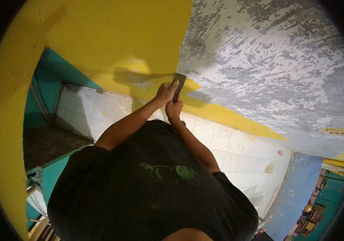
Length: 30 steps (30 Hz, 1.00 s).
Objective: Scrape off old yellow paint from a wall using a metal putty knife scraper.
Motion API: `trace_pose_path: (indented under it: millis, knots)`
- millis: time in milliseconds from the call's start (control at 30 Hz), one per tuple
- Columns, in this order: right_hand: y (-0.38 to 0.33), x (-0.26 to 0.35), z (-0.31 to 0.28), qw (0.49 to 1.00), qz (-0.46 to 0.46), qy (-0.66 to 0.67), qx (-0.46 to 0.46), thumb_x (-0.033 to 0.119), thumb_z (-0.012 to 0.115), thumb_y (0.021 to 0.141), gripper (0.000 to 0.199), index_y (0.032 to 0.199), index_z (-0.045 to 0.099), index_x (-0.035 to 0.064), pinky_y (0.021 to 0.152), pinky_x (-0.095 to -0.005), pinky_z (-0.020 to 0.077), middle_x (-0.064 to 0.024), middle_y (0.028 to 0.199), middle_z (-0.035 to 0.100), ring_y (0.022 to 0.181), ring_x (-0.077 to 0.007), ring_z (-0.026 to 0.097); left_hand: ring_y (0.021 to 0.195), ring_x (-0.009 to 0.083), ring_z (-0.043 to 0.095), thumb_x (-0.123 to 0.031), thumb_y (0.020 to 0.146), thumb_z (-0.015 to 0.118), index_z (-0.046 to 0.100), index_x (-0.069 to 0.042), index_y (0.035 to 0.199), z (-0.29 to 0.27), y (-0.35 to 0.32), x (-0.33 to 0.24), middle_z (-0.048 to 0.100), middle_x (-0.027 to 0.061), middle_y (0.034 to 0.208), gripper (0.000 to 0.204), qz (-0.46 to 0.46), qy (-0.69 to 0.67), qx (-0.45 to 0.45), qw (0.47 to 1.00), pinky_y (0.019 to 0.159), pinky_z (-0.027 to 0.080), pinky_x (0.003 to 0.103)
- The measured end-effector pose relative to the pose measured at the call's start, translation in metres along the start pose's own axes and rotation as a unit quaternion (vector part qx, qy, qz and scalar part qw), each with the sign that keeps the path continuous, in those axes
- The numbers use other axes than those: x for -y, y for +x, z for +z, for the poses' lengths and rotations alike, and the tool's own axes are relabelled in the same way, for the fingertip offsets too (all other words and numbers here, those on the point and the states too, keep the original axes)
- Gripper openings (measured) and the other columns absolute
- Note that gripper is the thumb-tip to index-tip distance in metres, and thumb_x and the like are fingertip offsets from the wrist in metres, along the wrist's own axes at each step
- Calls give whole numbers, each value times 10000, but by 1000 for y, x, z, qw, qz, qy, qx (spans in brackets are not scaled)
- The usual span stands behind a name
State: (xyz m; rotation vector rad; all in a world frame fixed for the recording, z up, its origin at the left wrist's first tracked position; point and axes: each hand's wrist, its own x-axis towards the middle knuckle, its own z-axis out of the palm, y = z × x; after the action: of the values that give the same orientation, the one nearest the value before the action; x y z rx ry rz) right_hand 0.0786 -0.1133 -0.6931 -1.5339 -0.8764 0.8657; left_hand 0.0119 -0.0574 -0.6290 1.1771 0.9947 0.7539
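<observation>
A dark, flat scraper (181, 80) leans against the wall where yellow paint (156, 32) meets a stripped grey-and-white patch (268, 60). Its upper end lies near the ragged paint edge. My left hand (165, 92) is closed on it, the thumb laid along its face. Lower down, my right hand (174, 109) is closed around its bottom end. Both forearms reach up and forward from my black shirt. The fingers behind the tool are partly hidden. A small pale patch (141, 83) shows in the yellow paint left of my hands.
White floor tiles (224, 138) run along the wall's foot. On the left is a teal recess (55, 66) with a dark brown surface (51, 144). A blue wall section (302, 180) stands at the right, with cluttered shelves (314, 217) beyond. Boards (45, 233) lie at lower left.
</observation>
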Motion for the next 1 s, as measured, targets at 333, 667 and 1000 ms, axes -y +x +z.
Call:
trace_pose_path:
  millis: [333,667,1000]
  knots:
    - [10,0,-9,999,-12,45,17,183,546,835,272,975,530,-51,642,-299,442,-108,794,607,723,-146,551,502,179,537,-397,877,427,518,-12,666,10,9,9,533,70,534,449,89,59,-61,992,497,417,334]
    - [8,-18,-7,997,-31,-51,45,245,510,845,342,1016,547,-48,642,-379,446,-219,808,618,735,-316,609,499,170,466,-420,888,408,531,-13,656,0,7,16,475,37,516,485,45,80,-35,995,532,389,334]
    - [11,-15,-8,997,-58,-35,24,199,532,833,300,1001,558,-48,646,-360,450,-215,797,620,721,-278,607,515,136,422,-425,904,383,491,-34,650,3,8,17,451,30,541,478,61,91,-54,993,508,352,337]
